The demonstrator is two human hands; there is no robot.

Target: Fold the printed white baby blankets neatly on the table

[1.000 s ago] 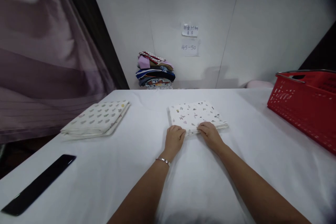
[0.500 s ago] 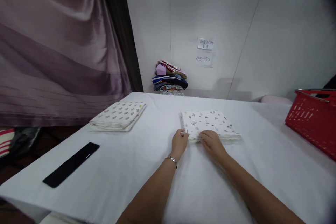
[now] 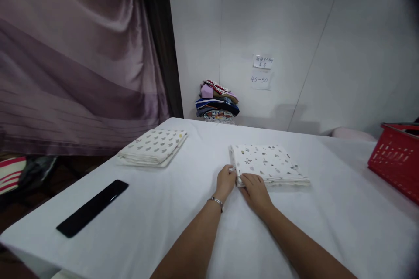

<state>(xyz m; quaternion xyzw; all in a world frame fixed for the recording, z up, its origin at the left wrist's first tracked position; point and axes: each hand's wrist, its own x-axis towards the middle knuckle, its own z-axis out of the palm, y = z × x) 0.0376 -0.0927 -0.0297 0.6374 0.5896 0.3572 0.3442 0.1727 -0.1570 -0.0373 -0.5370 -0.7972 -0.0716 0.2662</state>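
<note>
A white folded cloth (image 3: 266,162) with small grey and dark prints lies flat on the white-covered table (image 3: 163,209). At its near left corner, my left hand (image 3: 226,181) has its fingers closed on the edge. My right hand (image 3: 255,192) rests against the near edge just beside it, fingers laid over the top layer and thumb tucked below the rim. Both hands almost touch each other. Farther left sits a second folded cloth (image 3: 153,146) with grey heart-like prints, apart from my hands.
A long black flat object (image 3: 93,207) lies at the table's left. On the right stands a red plastic basket (image 3: 396,159). Behind the table, a stack of folded fabrics (image 3: 218,102) is by the wall, under paper signs (image 3: 261,78). A mauve curtain (image 3: 75,52) hangs left.
My right hand has slid left along the near edge of the cloth, closer to my left hand. My left hand stays at the corner. The whole view has shifted slightly.
</note>
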